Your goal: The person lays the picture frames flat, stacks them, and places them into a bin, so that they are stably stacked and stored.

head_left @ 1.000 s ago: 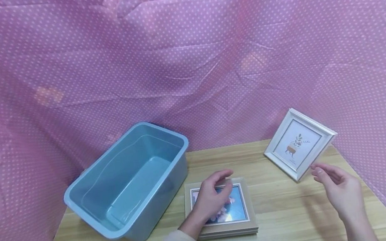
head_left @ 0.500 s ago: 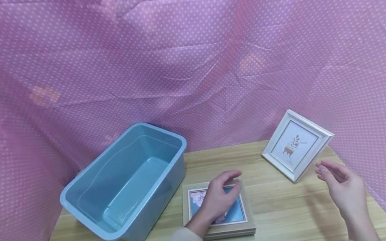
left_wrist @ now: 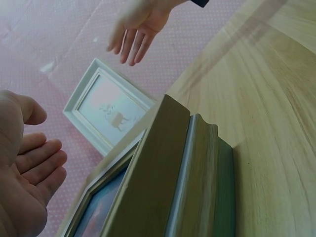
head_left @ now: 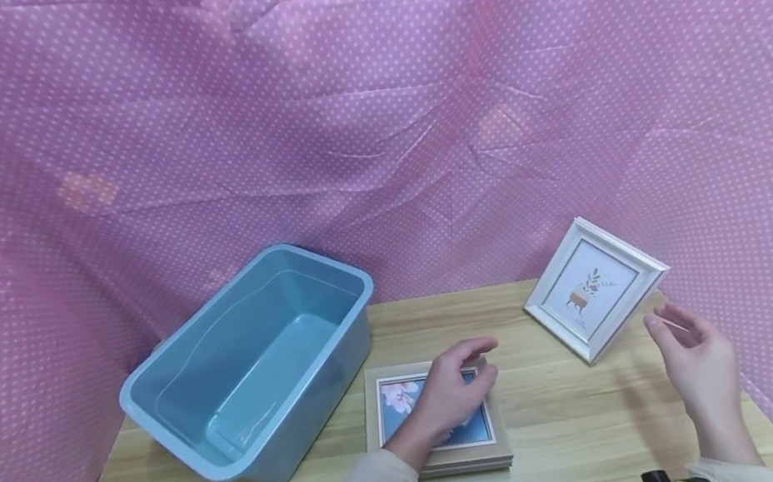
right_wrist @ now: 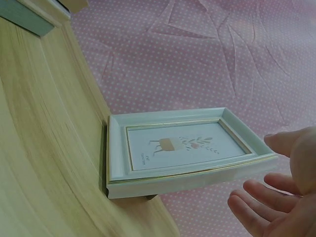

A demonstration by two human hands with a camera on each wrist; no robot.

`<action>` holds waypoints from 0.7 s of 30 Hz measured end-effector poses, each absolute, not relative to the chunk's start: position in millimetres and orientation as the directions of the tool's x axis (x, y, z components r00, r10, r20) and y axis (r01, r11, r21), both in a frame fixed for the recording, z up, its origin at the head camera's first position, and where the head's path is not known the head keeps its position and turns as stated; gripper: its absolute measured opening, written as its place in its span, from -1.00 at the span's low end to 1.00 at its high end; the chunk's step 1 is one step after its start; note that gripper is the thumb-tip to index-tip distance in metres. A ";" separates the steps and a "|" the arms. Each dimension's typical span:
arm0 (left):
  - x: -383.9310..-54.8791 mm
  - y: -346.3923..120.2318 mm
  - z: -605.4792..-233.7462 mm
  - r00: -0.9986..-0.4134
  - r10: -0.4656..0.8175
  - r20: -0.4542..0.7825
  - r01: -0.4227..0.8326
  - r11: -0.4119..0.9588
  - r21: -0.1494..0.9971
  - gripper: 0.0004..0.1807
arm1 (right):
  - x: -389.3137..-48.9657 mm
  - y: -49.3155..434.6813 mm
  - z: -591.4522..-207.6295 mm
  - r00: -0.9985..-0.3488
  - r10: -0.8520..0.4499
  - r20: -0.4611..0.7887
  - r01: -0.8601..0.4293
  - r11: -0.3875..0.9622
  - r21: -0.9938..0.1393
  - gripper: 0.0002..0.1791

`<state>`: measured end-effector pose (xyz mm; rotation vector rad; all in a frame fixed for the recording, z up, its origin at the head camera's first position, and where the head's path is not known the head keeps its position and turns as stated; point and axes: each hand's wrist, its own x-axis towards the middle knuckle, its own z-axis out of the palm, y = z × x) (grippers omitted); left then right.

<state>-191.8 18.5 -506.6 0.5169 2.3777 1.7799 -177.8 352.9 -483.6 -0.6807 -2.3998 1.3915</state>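
A white picture frame (head_left: 595, 288) with a plant print stands propped up, leaning back, at the right of the table. My right hand (head_left: 702, 364) hovers beside its lower right edge, thumb and fingers parted and holding nothing; the right wrist view has the thumb (right_wrist: 284, 143) close to the frame's corner. Over a flat stack of picture frames (head_left: 440, 462) hangs my left hand (head_left: 452, 391), loosely bent, with nothing in its grasp. It hides part of the blue floral picture (head_left: 402, 397) on top. Seen from the left wrist, that hand (left_wrist: 29, 173) is apart from the stack.
A blue plastic bin (head_left: 318, 386), with nothing inside, sits at the left of the wooden table (head_left: 578, 446). Pink dotted cloth (head_left: 370, 134) hangs behind and along both sides.
My right hand has drawn away from the white picture frame, to the right. The left hand has shifted slightly right over the stack. The white frame keeps its leaning pose.
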 end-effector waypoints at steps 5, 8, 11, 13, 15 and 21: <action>-193.4 22.5 -505.0 -0.937 0.338 0.085 0.181 0.263 0.948 -0.52 | -187.7 353.4 -480.7 -0.838 0.546 -0.002 0.283 0.432 -0.856 -0.21; -194.8 25.0 -504.2 -0.938 0.338 0.074 0.172 0.271 0.947 -0.53 | -193.8 353.8 -478.6 -0.843 0.538 0.017 0.257 0.430 -0.865 -0.17; -196.3 26.8 -503.5 -0.939 0.336 0.072 0.172 0.281 0.944 -0.54 | -199.6 353.9 -476.9 -0.839 0.544 0.017 0.250 0.414 -0.875 -0.17; -197.0 27.5 -503.0 -0.939 0.336 0.070 0.172 0.284 0.943 -0.54 | -203.2 354.3 -476.1 -0.832 0.554 0.016 0.257 0.411 -0.875 -0.18; -197.6 27.8 -502.3 -0.940 0.336 0.063 0.165 0.284 0.945 -0.54 | -206.5 354.4 -475.2 -0.820 0.572 0.006 0.274 0.402 -0.874 -0.19; -199.1 28.3 -501.2 -0.940 0.338 0.045 0.146 0.280 0.949 -0.55 | -218.4 357.9 -472.4 -0.812 0.583 0.039 0.269 0.433 -0.860 -0.25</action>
